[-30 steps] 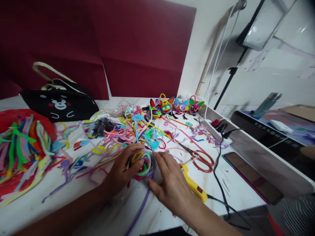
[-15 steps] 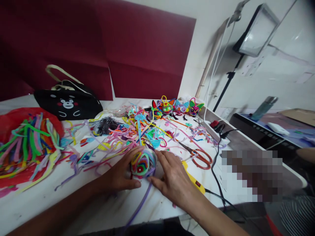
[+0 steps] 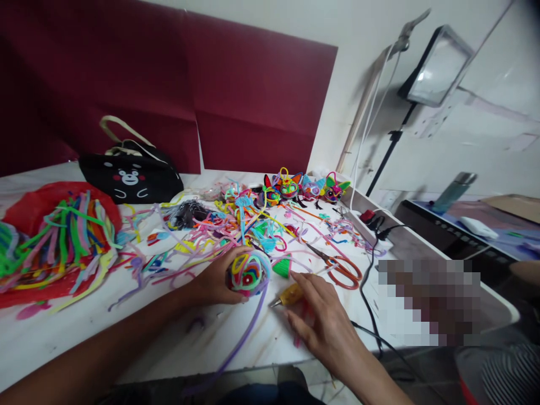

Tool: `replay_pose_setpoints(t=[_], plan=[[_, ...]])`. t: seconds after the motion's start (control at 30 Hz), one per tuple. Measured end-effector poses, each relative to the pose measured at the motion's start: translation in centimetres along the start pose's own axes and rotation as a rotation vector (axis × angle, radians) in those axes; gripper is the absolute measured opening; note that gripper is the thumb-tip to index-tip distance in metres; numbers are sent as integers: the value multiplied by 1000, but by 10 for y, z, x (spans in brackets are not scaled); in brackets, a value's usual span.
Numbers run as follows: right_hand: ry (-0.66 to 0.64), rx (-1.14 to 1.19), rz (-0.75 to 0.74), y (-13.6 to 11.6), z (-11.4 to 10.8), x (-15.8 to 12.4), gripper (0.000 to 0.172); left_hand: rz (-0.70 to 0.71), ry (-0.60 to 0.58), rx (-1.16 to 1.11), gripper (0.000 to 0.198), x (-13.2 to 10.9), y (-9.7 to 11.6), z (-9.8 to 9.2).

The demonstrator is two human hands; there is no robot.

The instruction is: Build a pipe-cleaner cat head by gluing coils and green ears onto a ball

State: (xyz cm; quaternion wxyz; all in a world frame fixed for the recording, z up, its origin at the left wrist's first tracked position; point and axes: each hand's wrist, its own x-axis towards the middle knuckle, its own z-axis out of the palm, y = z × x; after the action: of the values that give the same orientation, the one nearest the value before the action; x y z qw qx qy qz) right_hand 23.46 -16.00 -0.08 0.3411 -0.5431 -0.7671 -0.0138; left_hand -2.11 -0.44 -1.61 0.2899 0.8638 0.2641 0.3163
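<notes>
My left hand (image 3: pixel 213 279) is closed round a ball of coiled multicolour pipe cleaners (image 3: pixel 248 273), holding it just above the white table (image 3: pixel 63 337). A long purple pipe cleaner (image 3: pixel 247 334) trails from the ball toward the table's near edge. My right hand (image 3: pixel 327 322) lies to the right of the ball, its fingers curled over a yellow glue gun (image 3: pixel 290 294). The gun's metal tip points left toward the ball. A black cable (image 3: pixel 365 329) runs away from under that hand.
Orange-handled scissors (image 3: pixel 342 270) lie right of the ball. Loose pipe cleaners litter the middle, with a large pile on a red bag (image 3: pixel 54 242) at left. A black bear-face bag (image 3: pixel 130 180) and several finished figures (image 3: pixel 304 188) stand at the back. Cables and a plug (image 3: pixel 373 222) lie at the right edge.
My right hand left the ball, moved right and toward me, and closed on the yellow glue gun. My left hand lifted and turned the ball. The camera shifted slightly.
</notes>
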Motion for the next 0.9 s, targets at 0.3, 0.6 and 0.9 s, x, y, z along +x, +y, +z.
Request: replay_pose_setpoints(t=[0.3,0.6,0.9], plan=[[97,-6,16,6,-1,-30,48,-1,109,339,74,18,20,7],[146,-52,-52,7,-1,-34,40,-57,67,374,86,24,20,11],[177,-114,-144,15,1,-41,37,-38,58,281,92,13,14,6]])
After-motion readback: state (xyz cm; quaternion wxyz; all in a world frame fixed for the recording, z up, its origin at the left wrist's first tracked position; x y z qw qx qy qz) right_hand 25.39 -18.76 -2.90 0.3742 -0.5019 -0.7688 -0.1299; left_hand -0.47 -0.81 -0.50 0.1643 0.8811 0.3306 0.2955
